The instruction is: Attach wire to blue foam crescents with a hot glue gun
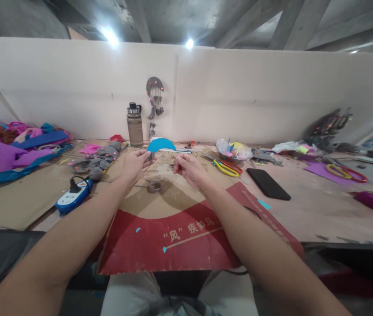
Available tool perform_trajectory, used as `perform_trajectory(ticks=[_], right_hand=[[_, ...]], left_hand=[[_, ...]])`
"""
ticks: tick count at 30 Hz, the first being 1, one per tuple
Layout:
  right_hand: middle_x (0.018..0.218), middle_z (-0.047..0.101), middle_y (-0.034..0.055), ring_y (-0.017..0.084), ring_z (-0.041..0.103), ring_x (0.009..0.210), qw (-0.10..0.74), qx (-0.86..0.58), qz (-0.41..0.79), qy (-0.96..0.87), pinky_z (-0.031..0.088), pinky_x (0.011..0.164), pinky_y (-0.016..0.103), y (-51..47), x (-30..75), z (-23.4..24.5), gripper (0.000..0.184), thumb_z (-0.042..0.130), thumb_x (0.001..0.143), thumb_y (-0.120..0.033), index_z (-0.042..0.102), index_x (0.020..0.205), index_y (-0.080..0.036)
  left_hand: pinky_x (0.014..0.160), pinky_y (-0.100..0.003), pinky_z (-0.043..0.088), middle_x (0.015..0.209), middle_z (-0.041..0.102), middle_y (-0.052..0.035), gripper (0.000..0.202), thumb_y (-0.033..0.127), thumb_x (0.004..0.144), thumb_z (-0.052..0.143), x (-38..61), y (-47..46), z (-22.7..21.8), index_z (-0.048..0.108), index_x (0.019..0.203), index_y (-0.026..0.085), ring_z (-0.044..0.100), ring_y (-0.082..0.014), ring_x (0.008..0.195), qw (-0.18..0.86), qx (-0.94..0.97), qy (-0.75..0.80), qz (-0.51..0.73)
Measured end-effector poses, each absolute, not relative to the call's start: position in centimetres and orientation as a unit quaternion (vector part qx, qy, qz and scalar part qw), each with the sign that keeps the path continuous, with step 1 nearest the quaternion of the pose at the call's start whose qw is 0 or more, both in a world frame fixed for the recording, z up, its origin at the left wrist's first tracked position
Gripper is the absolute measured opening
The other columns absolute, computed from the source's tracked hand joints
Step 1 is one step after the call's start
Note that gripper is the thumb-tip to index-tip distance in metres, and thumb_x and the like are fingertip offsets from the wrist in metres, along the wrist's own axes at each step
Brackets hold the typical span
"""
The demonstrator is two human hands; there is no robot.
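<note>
My left hand (135, 163) is closed in a pinch on the lower edge of a blue crescent-shaped piece (161, 144) held up over the table. My right hand (188, 168) is closed too, its fingers pinched near a thin white strip or thread (177, 150) that runs off the crescent's right end; what it grips is too small to name. A small spool of thread or wire (155, 186) lies on the cardboard sheet (179, 228) just below and between both hands.
A water bottle (135, 124) stands at the back wall beside a hanging grey ornament (154, 103). Yellow and red scissors (227, 167) and a black phone (268, 183) lie right of my hands. A power strip (73, 197) and piles of coloured felt (11, 151) lie left.
</note>
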State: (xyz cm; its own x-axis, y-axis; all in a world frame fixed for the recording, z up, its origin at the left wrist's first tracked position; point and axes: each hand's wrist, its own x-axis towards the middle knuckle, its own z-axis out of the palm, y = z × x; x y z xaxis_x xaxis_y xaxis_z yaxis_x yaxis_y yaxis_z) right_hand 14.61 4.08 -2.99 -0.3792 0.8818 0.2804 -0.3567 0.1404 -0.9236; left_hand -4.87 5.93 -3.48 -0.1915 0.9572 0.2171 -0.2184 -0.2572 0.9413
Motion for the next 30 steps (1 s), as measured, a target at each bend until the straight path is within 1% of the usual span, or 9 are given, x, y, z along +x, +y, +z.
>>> perform_trajectory(ticks=[6, 10, 18, 21, 23, 24, 26, 29, 30], right_hand=[[0.059, 0.042, -0.0059, 0.009, 0.044, 0.052, 0.510, -0.223, 0.602, -0.572, 0.037, 0.054, 0.025, 3.9, 14.5, -3.4, 0.032, 0.058, 0.078, -0.044, 0.038, 0.067, -0.022], [0.054, 0.041, -0.0069, 0.008, 0.042, 0.048, 0.494, -0.274, 0.530, -0.632, 0.034, 0.050, 0.024, 3.6, 14.0, -3.6, 0.029, 0.049, 0.084, -0.043, 0.036, 0.068, -0.023], [0.049, 0.030, -0.0072, 0.008, 0.029, 0.043, 0.475, -0.303, 0.473, -0.677, 0.024, 0.044, 0.023, 3.4, 13.7, -3.3, 0.035, 0.047, 0.085, -0.040, 0.031, 0.060, -0.023], [0.053, 0.040, -0.0050, 0.009, 0.036, 0.048, 0.466, -0.289, 0.430, -0.717, 0.030, 0.049, 0.023, 3.4, 13.8, -3.5, 0.031, 0.047, 0.085, -0.037, 0.038, 0.060, -0.022], [0.069, 0.052, -0.0028, 0.010, 0.045, 0.059, 0.464, -0.256, 0.401, -0.747, 0.036, 0.056, 0.023, 3.3, 13.7, -3.7, 0.007, 0.053, 0.080, -0.026, 0.051, 0.075, -0.022], [0.080, 0.055, -0.0017, 0.010, 0.049, 0.066, 0.459, -0.242, 0.382, -0.765, 0.038, 0.060, 0.023, 3.3, 13.7, -3.7, 0.009, 0.056, 0.076, -0.020, 0.055, 0.085, -0.023], [0.091, 0.058, 0.0001, 0.012, 0.052, 0.077, 0.446, -0.245, 0.328, -0.796, 0.040, 0.069, 0.025, 3.6, 14.0, -3.6, 0.026, 0.056, 0.072, -0.012, 0.058, 0.095, -0.024], [0.079, 0.060, 0.0020, 0.014, 0.053, 0.075, 0.443, -0.369, 0.228, -0.785, 0.040, 0.073, 0.028, 4.5, 15.3, -3.2, 0.013, 0.050, 0.078, -0.016, 0.061, 0.080, -0.021], [0.075, 0.060, 0.0028, 0.015, 0.054, 0.072, 0.442, -0.428, 0.195, -0.764, 0.040, 0.072, 0.029, 4.9, 15.9, -3.0, 0.014, 0.048, 0.080, -0.018, 0.061, 0.077, -0.020]], left_hand=[[0.076, -0.031, 0.055, 0.073, 0.067, -0.0083, 0.008, 0.016, 0.076, 0.063, -5.4, 6.0, -2.8, 0.060, 0.075, 0.009, 0.067, -0.0145, 0.070, 0.421, 0.444, 0.400, 0.682], [0.074, -0.030, 0.055, 0.071, 0.067, -0.0081, 0.004, 0.012, 0.077, 0.060, -6.1, 5.8, -1.7, 0.061, 0.077, 0.008, 0.067, -0.0138, 0.067, 0.408, 0.417, 0.389, 0.713], [0.073, -0.030, 0.056, 0.068, 0.067, -0.0081, 0.004, 0.011, 0.077, 0.059, -6.2, 5.9, -1.9, 0.061, 0.075, 0.008, 0.067, -0.0147, 0.067, 0.403, 0.406, 0.411, 0.710], [0.074, -0.031, 0.055, 0.070, 0.067, -0.0085, 0.004, 0.012, 0.077, 0.060, -6.0, 5.9, -2.0, 0.061, 0.076, 0.008, 0.067, -0.0150, 0.068, 0.405, 0.405, 0.413, 0.708], [0.075, -0.031, 0.055, 0.071, 0.067, -0.0087, 0.004, 0.012, 0.077, 0.061, -5.9, 5.8, -1.9, 0.061, 0.075, 0.008, 0.068, -0.0149, 0.068, 0.402, 0.402, 0.414, 0.711], [0.075, -0.031, 0.055, 0.071, 0.067, -0.0088, 0.004, 0.012, 0.076, 0.061, -5.9, 5.8, -1.9, 0.061, 0.075, 0.008, 0.068, -0.0149, 0.068, 0.399, 0.400, 0.415, 0.713], [0.075, -0.031, 0.055, 0.071, 0.067, -0.0089, 0.004, 0.012, 0.076, 0.061, -5.9, 5.7, -1.8, 0.061, 0.074, 0.008, 0.067, -0.0150, 0.068, 0.398, 0.403, 0.414, 0.713], [0.073, -0.030, 0.056, 0.070, 0.067, -0.0084, 0.004, 0.011, 0.076, 0.060, -6.0, 5.8, -1.9, 0.060, 0.076, 0.008, 0.067, -0.0147, 0.067, 0.404, 0.411, 0.410, 0.707], [0.073, -0.030, 0.056, 0.070, 0.067, -0.0082, 0.003, 0.011, 0.076, 0.059, -6.0, 5.8, -1.9, 0.060, 0.077, 0.008, 0.067, -0.0146, 0.067, 0.406, 0.413, 0.408, 0.706]])
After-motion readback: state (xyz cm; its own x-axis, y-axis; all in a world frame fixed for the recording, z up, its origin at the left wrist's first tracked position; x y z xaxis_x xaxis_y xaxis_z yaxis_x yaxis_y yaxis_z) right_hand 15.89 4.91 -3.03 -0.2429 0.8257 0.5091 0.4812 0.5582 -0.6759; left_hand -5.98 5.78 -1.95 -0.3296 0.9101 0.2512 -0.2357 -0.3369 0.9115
